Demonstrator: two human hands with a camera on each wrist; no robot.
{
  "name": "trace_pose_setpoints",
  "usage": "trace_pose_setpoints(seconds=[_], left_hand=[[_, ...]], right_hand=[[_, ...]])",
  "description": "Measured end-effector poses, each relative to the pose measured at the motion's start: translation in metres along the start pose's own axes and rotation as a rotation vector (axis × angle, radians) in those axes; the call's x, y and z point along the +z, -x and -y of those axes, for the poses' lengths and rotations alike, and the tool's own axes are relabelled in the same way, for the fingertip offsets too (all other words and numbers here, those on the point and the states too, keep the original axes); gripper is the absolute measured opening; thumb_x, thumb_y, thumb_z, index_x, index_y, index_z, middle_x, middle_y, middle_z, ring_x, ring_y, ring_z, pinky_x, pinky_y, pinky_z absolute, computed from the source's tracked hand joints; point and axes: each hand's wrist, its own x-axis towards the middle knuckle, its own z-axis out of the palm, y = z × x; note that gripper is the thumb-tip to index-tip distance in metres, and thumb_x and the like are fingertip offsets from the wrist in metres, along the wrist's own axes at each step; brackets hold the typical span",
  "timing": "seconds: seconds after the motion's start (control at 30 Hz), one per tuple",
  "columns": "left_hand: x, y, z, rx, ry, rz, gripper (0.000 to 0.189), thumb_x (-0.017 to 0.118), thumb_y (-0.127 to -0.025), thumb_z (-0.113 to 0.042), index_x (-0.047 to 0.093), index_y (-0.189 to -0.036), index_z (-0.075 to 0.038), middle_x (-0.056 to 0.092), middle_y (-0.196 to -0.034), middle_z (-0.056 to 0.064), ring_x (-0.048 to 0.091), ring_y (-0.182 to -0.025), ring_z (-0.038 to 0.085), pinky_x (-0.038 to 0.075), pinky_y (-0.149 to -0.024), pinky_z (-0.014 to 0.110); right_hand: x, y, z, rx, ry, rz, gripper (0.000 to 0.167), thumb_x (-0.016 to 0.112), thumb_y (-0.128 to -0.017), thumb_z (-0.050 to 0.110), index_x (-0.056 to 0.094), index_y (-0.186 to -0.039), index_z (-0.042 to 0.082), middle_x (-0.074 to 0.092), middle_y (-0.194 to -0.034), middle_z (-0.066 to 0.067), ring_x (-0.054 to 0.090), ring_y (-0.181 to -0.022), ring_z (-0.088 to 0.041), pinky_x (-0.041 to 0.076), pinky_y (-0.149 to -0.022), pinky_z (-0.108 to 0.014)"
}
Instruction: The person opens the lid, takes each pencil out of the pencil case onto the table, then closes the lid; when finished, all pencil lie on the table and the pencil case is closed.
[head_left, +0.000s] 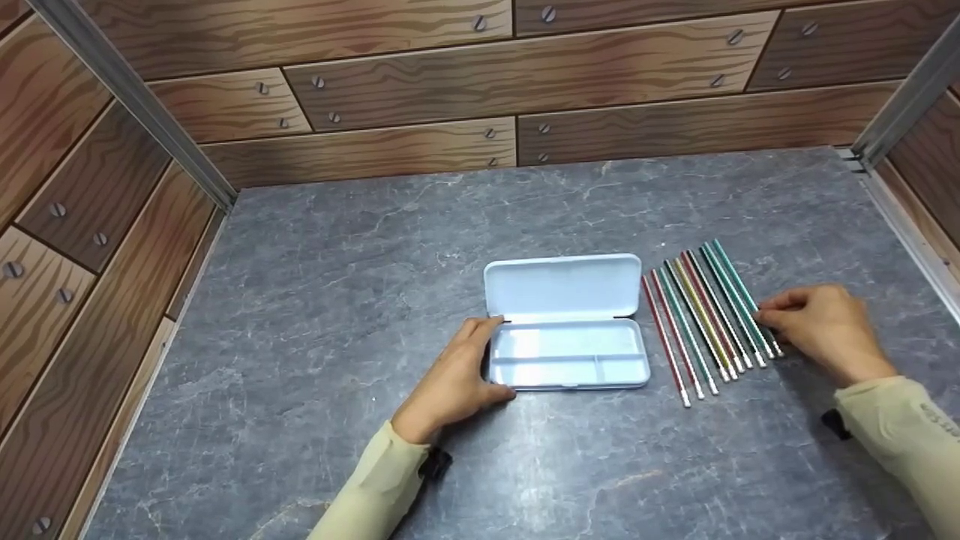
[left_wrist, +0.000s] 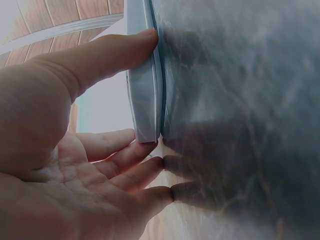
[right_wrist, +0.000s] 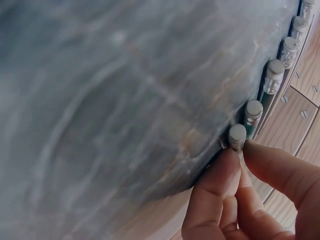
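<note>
A pale blue pencil case [head_left: 562,289] lies open on the table, its lid folded back and its divided tray bare. My left hand [head_left: 454,379] holds the case by its left end, thumb at the front edge and fingers along the side toward the hinge. The left wrist view shows the thumb pressing the wall of the case [left_wrist: 145,115] while the fingertips touch its end and the tabletop. To the right, my right hand [head_left: 825,326] pinches the outermost green pencil [head_left: 737,279] between thumb and fingers. Its eraser end [right_wrist: 237,133] pokes out of the grip.
Several red, green, dark and gold pencils [head_left: 703,311] lie side by side between the case and my right hand, erasers toward me. Wood-patterned panels [head_left: 405,90] wall the grey marbled table [head_left: 337,300] at the back and sides.
</note>
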Motion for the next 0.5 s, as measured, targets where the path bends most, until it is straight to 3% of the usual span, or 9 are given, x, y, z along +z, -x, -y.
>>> trace_pose_setpoints(seconds=[0.2,0.37,0.5], left_hand=[[0.0,0.0,0.0,-0.011,0.005,0.007,0.102,0.097,-0.083,-0.011,0.044,-0.169,-0.001,0.054,-0.163,0.017,0.056,-0.151,0.035,0.047,-0.131,0.052],[0.0,0.0,0.0,-0.004,0.0,-0.004,0.101,0.098,-0.082,-0.011,0.045,-0.168,0.0,0.055,-0.162,0.018,0.057,-0.15,0.035,0.047,-0.131,0.052],[0.001,-0.001,-0.001,0.005,-0.001,-0.017,0.101,0.098,-0.081,-0.01,0.045,-0.167,0.0,0.055,-0.162,0.017,0.057,-0.15,0.036,0.048,-0.13,0.052]], right_hand=[[0.001,0.003,0.009,-0.002,-0.05,-0.023,0.038,0.077,-0.104,0.026,0.08,-0.122,-0.008,0.084,-0.088,-0.008,0.068,-0.071,-0.006,0.049,-0.061,-0.022],[0.007,0.0,0.031,-0.054,-0.123,-0.091,0.034,0.077,-0.105,0.024,0.081,-0.123,-0.004,0.086,-0.095,-0.011,0.067,-0.067,0.004,0.053,-0.06,-0.018],[0.017,-0.005,0.055,-0.091,-0.225,-0.095,0.036,0.079,-0.105,0.029,0.082,-0.126,0.0,0.084,-0.091,0.004,0.068,-0.069,0.005,0.057,-0.062,-0.018]])
